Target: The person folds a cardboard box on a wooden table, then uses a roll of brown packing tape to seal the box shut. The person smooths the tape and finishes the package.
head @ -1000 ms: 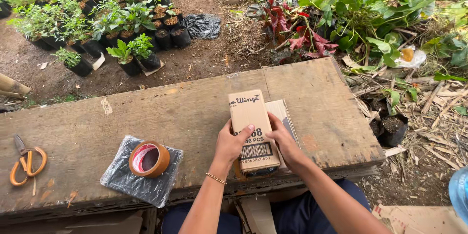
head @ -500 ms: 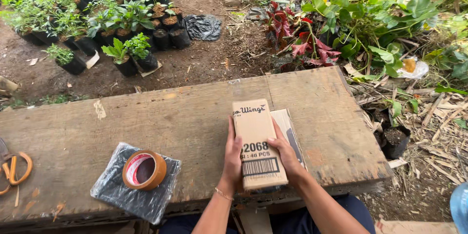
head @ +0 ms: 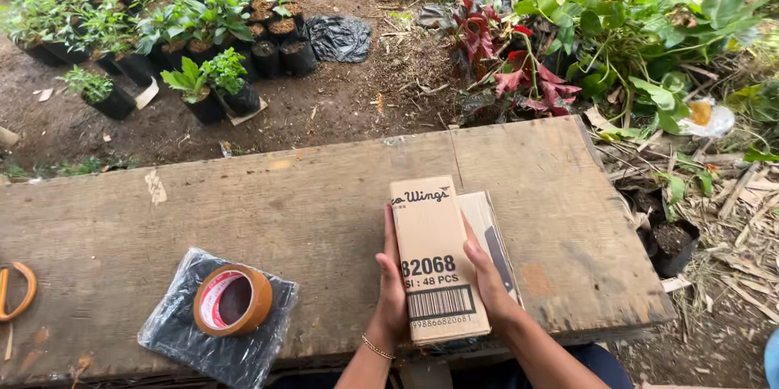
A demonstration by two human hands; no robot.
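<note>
My left hand (head: 391, 296) and right hand (head: 489, 282) each keep a narrow grip on the long sides of a flattened brown cardboard box with printed lettering and a barcode (head: 438, 263), pressing it flat near the front edge of the weathered wooden plank worktop (head: 284, 210). To my left, well apart, a roll of brown packing tape (head: 233, 300) sits on a black plastic bag (head: 182, 336). Orange-handled scissors (head: 16, 292) lie at the far left edge.
</note>
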